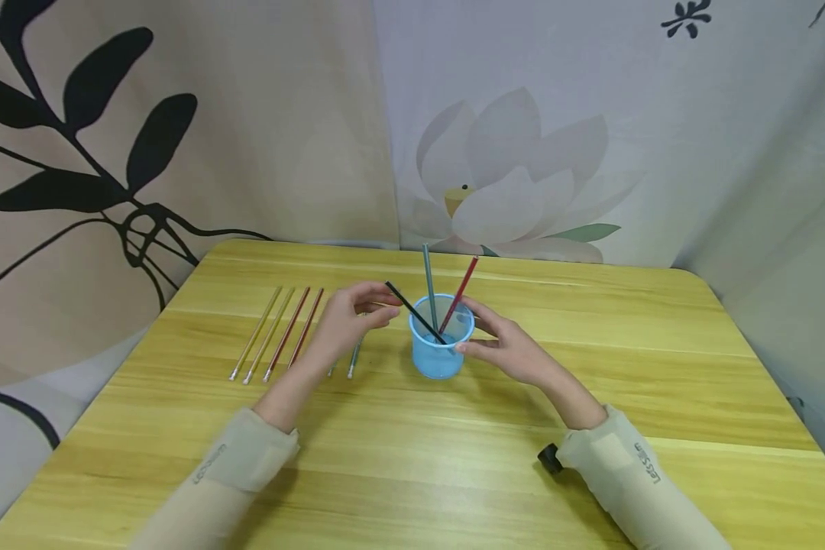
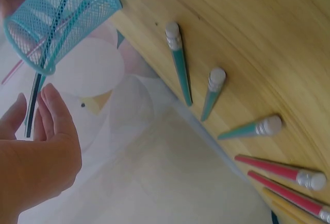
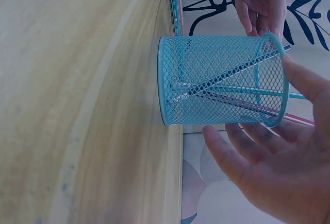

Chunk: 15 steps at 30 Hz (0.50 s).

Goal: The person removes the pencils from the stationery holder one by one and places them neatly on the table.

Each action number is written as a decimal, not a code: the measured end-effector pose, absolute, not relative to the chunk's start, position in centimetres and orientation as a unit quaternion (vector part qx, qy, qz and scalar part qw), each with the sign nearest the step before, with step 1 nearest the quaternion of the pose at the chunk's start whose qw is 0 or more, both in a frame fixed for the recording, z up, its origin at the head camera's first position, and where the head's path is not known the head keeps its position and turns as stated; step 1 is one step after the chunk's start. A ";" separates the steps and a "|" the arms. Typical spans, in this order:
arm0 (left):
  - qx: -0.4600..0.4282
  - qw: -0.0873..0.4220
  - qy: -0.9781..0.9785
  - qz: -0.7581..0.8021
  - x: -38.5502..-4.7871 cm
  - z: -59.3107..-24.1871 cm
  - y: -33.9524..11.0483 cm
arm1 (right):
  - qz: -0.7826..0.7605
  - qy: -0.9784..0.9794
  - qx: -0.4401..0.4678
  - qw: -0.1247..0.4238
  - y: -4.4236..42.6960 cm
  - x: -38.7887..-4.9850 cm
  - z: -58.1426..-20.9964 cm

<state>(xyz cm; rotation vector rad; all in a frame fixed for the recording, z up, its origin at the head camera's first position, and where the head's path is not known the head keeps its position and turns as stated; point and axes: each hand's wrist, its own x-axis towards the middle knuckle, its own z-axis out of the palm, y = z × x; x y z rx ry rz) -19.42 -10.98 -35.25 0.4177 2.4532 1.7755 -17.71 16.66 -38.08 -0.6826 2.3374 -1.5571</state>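
Note:
A blue mesh pencil cup (image 1: 437,363) stands upright on the table, holding a black pencil (image 1: 402,298), a green pencil (image 1: 429,276) and a red pencil (image 1: 464,281). My right hand (image 1: 507,350) holds the cup from the right, thumb at the near rim and fingers behind. At the cup's left is my left hand (image 1: 352,317), its fingers loosely bent close to the black pencil's upper end. In the left wrist view that pencil passes between thumb and fingers, with a gap showing. Green pencils (image 2: 180,74) lie partly hidden beneath the left forearm in the head view.
Left of the left hand, two red pencils (image 1: 287,336) and two yellow pencils (image 1: 256,334) lie in a row, eraser ends toward me. The wooden table (image 1: 412,473) ends at a patterned curtain (image 1: 302,153) behind. A black object (image 1: 550,459) sits by the right cuff.

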 end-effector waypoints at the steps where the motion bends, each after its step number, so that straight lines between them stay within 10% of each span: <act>1: 0.136 0.040 0.801 0.582 -19.5 -35.3 -10.9 | -0.535 0.802 -0.235 0.125 16.7 -17.7 -38.1; 15: 0.115 0.032 0.786 0.607 -19.8 -36.1 -9.6 | -0.538 0.800 -0.233 0.125 16.6 -17.7 -38.2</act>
